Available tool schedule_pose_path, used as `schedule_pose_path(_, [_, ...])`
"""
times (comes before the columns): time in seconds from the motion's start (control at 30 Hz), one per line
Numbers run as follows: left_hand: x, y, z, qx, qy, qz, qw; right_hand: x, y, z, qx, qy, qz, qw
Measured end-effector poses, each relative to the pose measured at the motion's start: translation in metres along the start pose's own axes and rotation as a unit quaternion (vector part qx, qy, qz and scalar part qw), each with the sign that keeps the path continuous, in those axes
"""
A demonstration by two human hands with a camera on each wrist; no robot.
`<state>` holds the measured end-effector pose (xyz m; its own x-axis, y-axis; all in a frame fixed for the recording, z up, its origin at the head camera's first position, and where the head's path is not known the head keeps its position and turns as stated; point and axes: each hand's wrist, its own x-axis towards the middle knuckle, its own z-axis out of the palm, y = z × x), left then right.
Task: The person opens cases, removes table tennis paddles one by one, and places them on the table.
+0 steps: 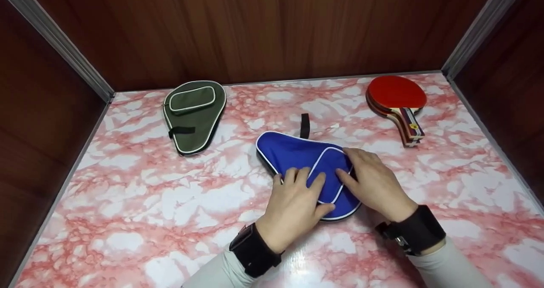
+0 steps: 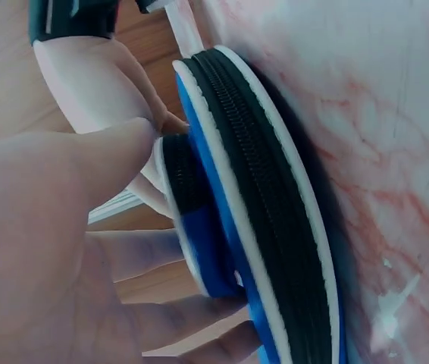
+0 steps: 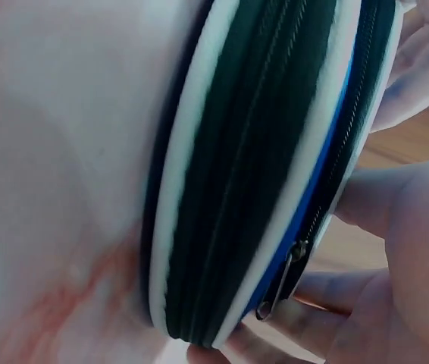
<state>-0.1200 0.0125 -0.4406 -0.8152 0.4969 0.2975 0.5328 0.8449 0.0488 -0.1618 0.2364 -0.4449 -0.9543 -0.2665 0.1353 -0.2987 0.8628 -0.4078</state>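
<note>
A blue table tennis paddle case (image 1: 289, 150) with white piping lies pocket side up on the marbled tabletop. My left hand (image 1: 293, 203) rests across it with fingers spread, its thumb near the pocket's lower corner. At the wide end my right hand (image 1: 376, 184) holds the case, thumb over the pocket and other fingers at the far edge. In the right wrist view, a zipper pull (image 3: 279, 284) hangs at the pocket's side beside those fingers. The left wrist view shows the black zipper band (image 2: 256, 182) running along the case's side.
A green paddle case (image 1: 193, 120) with a black strap lies at the back left. Stacked paddles (image 1: 397, 92), red face up, are at the back right. A black strap (image 1: 304, 125) sticks out behind the blue case. Brown panels (image 1: 272, 29) wall the table.
</note>
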Motion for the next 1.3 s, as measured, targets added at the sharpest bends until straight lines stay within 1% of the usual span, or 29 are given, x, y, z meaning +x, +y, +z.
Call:
schedule_pose_path(0.07, [0.001, -0.002, 0.002, 0.002, 0.001, 0.000, 1.0000, -0.001, -0.001, 0.000, -0.005, 0.004, -0.004, 1.000])
schedule_pose_path(0.13, [0.003, -0.005, 0.002, 0.002, -0.006, 0.001, 1.0000, -0.001, -0.002, 0.000, -0.012, 0.009, -0.007, 1.000])
schedule_pose_path(0.27, [0.006, -0.011, -0.001, -0.009, -0.016, 0.007, 0.9998, -0.004, -0.004, 0.000, -0.027, 0.014, -0.006, 1.000])
schedule_pose_path(0.43, [0.011, -0.020, 0.001, -0.001, 0.003, 0.009, 1.0000, -0.007, -0.009, 0.000, -0.030, 0.011, -0.012, 0.999])
schedule_pose_path(0.57, [0.017, -0.029, 0.003, 0.004, 0.019, 0.007, 0.9998, -0.009, -0.013, 0.001, -0.024, 0.010, -0.026, 0.999])
schedule_pose_path(0.67, [0.021, -0.035, 0.003, -0.007, 0.019, 0.007, 0.9998, -0.009, -0.014, 0.001, -0.018, 0.008, -0.032, 0.999])
schedule_pose_path(0.77, [0.024, -0.041, 0.002, -0.024, 0.008, 0.006, 0.9997, -0.009, -0.014, 0.001, -0.009, 0.006, -0.035, 0.999])
schedule_pose_path(0.93, [0.030, -0.046, 0.004, -0.041, 0.005, 0.005, 0.9991, -0.008, -0.011, 0.001, -0.002, 0.001, -0.042, 0.999])
schedule_pose_path(1.13, [0.037, -0.050, 0.009, -0.039, 0.016, 0.008, 0.9991, -0.008, -0.008, 0.000, -0.019, 0.000, -0.031, 0.999])
schedule_pose_path(1.3, [0.037, -0.051, 0.011, -0.040, 0.019, 0.010, 0.9990, -0.004, -0.004, 0.000, -0.019, -0.010, -0.015, 1.000])
